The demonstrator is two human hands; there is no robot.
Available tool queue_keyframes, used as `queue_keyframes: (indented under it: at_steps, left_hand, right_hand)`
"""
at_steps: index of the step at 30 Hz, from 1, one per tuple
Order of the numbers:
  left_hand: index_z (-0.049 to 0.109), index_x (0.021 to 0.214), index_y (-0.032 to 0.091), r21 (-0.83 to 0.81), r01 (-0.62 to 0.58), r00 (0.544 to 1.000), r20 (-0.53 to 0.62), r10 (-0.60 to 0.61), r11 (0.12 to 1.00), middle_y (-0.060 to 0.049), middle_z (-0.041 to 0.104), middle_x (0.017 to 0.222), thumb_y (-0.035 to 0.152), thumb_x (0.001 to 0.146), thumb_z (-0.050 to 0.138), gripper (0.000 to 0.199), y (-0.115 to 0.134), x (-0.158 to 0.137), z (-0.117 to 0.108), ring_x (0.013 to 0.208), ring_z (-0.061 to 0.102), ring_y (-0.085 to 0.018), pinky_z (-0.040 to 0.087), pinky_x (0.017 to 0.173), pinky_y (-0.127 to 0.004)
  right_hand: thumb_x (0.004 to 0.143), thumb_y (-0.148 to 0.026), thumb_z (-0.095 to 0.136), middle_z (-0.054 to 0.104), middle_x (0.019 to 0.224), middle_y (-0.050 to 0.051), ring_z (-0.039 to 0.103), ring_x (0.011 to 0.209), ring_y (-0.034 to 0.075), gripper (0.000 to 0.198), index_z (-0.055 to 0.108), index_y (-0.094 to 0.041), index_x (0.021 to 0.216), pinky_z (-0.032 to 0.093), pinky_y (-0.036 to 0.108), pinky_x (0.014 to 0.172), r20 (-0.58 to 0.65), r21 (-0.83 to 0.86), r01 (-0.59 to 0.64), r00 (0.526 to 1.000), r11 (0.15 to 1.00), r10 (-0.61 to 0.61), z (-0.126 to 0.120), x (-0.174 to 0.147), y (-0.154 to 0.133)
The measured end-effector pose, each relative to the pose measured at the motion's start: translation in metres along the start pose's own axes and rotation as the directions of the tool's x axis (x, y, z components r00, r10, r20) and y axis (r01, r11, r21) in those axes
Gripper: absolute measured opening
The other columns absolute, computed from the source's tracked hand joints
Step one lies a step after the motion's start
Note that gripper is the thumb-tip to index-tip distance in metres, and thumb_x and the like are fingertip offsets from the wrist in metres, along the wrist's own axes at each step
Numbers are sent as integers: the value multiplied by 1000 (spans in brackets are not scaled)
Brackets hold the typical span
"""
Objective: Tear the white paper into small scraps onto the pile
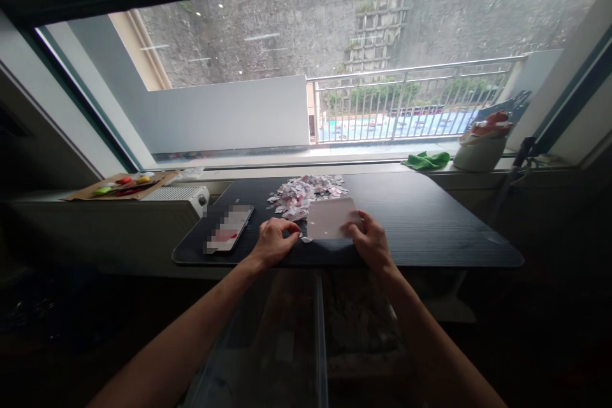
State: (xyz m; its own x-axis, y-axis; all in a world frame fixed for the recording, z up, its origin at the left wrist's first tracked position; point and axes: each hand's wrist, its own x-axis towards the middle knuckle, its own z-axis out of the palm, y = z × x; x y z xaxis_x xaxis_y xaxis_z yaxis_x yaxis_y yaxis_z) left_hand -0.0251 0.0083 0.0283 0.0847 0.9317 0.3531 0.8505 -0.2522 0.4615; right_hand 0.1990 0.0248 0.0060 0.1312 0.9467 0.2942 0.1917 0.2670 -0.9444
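Note:
A pale, flat rectangular board (329,220) with rounded corners is gripped at its right edge by my right hand (375,239), thumb on the near face. To its left, the thumb and forefinger of my left hand (276,239) are pinched together at a small paper scrap (306,240) by the board's lower left corner. Behind the board, a heap of small cut paper pieces (294,194), whitish with pink marks, spreads on the dark table; the board partly hides it. Left of my left hand lies a phone (234,228), its screen blurred out.
The dark tabletop (430,223) stands against a window sill. On the left, a radiator (184,196) adjoins a brown sheet (81,190) bearing colourful items. A green cloth (427,160) and a pale container (480,152) sit on the sill at right. Below the table is a clear bin (320,344).

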Motion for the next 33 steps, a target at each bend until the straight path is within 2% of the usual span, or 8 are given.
queue_keyframes:
  at_steps: [4, 9, 14, 19, 24, 27, 31, 33]
  left_hand:
    - [70, 78, 23, 63, -26, 998, -52, 30, 998, -3, 73, 86, 30, 78, 53, 19, -15, 0, -9, 93, 60, -22, 43, 89, -37]
    - [69, 75, 22, 207, 18, 997, -79, -1, 978, -4, 71, 86, 27, 78, 51, 19, -38, -8, -15, 95, 58, -24, 34, 97, -47]
    - [67, 82, 20, 261, -29, 991, -118, 62, 965, -6, 67, 88, 22, 79, 48, 19, -44, -17, -7, 93, 57, -23, 28, 101, -51]
    - [66, 82, 20, 262, -41, 986, -146, 81, 964, -6, 66, 87, 20, 79, 48, 18, -41, -20, -3, 93, 57, -24, 26, 103, -52]
    - [66, 82, 20, 265, -48, 982, -161, 93, 963, -6, 66, 86, 20, 79, 48, 18, -42, -20, -3, 92, 57, -24, 26, 103, -52]
    - [66, 82, 21, 261, -57, 980, -170, 105, 964, -6, 66, 87, 20, 78, 48, 19, -44, -21, -3, 91, 57, -24, 26, 103, -52]
    - [66, 82, 21, 263, -62, 979, -171, 110, 963, -5, 66, 86, 21, 78, 48, 18, -46, -20, -2, 91, 57, -24, 26, 103, -52]
    - [65, 82, 21, 267, -66, 980, -165, 113, 961, -5, 66, 87, 21, 79, 48, 18, -46, -20, -1, 92, 56, -23, 26, 103, -52]
  right_hand:
    - [69, -32, 55, 68, 82, 5, 61, 72, 19, 39, 60, -16, 104, 51, 30, 61, -93, -4, -66, 994, 998, 65, -2, 1, 2]
    - [66, -31, 58, 66, 77, 3, 60, 61, 17, 40, 59, -16, 102, 50, 27, 47, -49, 39, -130, 990, 991, 132, -3, 14, 5]
    - [60, -25, 62, 67, 75, 3, 63, 62, 17, 32, 60, -17, 90, 48, 24, 40, 56, 52, -193, 980, 980, 190, -9, 37, 9]
    - [57, -21, 64, 67, 72, 2, 63, 59, 16, 29, 62, -18, 86, 45, 21, 38, 74, 58, -240, 969, 969, 236, -17, 53, 5]
    - [57, -19, 65, 68, 73, 3, 63, 59, 15, 28, 64, -17, 85, 44, 20, 37, 184, 45, -245, 955, 969, 233, -7, 53, -5]
    - [57, -18, 65, 68, 70, 2, 62, 58, 15, 26, 64, -17, 83, 44, 20, 38, 279, 31, -271, 927, 962, 252, -2, 54, -11]
    - [57, -16, 64, 66, 63, 0, 59, 53, 13, 22, 65, -17, 78, 42, 18, 37, 392, -53, -293, 873, 955, 290, -7, 61, -19]
    - [58, -14, 64, 67, 65, 1, 59, 54, 12, 25, 66, -17, 83, 43, 19, 39, 363, -70, -236, 899, 969, 245, -9, 65, -24]
